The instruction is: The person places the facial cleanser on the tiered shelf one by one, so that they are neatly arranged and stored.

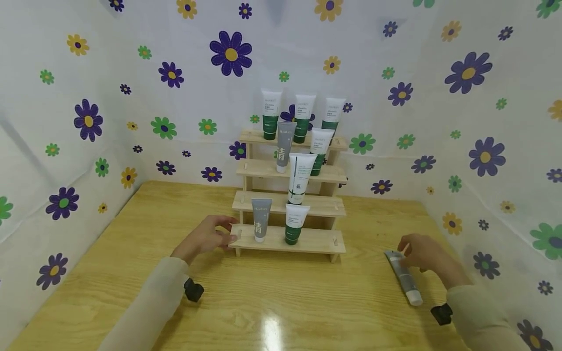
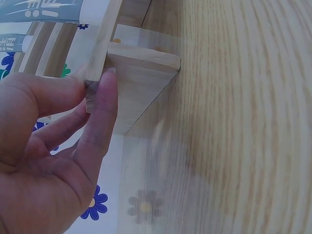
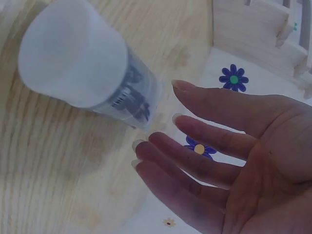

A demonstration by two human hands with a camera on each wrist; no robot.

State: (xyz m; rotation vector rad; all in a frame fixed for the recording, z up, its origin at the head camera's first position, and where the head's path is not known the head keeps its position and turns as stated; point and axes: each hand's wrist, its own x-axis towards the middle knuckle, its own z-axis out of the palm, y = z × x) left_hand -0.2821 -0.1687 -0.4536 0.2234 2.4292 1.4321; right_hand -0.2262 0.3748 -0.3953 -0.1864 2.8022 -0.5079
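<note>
A stepped wooden display stand (image 1: 318,240) bears several upright tubes. At the left end of its lowest step, my left hand (image 1: 206,240) pinches the board between thumb and fingers, as the left wrist view confirms. On the table at right lies a grey tube (image 1: 406,281), its white cap towards me. Just over its far end is my right hand (image 1: 425,254). In the right wrist view the fingers of the right hand (image 3: 219,156) are loosely bent and apart, with a small gap between them and the tube (image 3: 129,97).
On the lowest step stand a grey tube (image 1: 262,219) and a white-and-green tube (image 1: 296,224). Above are a tall white tube (image 1: 301,178), another grey tube (image 1: 286,146) and more white-and-green ones. Flower-patterned cloth (image 1: 281,29) walls the wooden table (image 1: 263,302) at the back and sides.
</note>
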